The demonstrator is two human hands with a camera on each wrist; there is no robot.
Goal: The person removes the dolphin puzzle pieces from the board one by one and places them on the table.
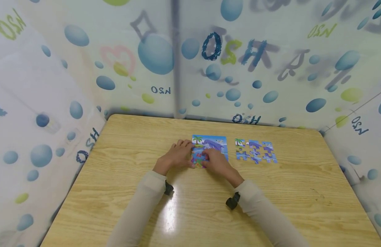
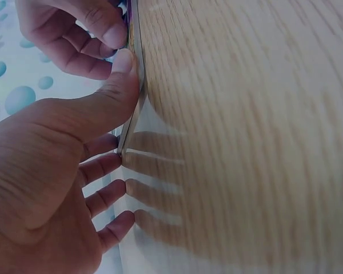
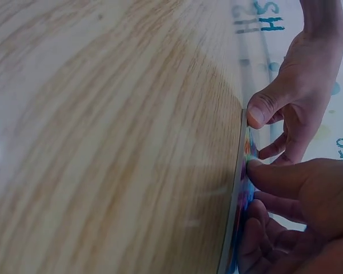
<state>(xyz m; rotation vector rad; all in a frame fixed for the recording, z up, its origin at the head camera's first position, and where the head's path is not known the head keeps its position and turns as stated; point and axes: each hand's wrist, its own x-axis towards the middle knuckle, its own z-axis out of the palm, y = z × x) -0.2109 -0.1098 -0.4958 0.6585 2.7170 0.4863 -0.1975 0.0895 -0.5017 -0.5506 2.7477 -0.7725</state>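
A dolphin jigsaw puzzle (image 1: 213, 142) with a palm tree and blue sea lies flat on the wooden table. My left hand (image 1: 179, 155) rests along its left side, thumb at the near left corner and other fingertips touching the edge and tabletop. In the left wrist view, that hand's fingers (image 2: 103, 197) are spread and only slightly bent. Over the lower middle of the picture, my right hand (image 1: 217, 162) touches the surface with thumb and fingers bent; whether a piece is between them is hidden. The right wrist view shows its thumb (image 3: 274, 174) on the coloured face.
Right of the puzzle, several loose jigsaw pieces (image 1: 255, 145) with matching dolphin art lie in rows. The wooden table (image 1: 116, 206) meets patterned cloth walls (image 1: 190, 82) at the back and sides. Both wrists wear small dark cameras.
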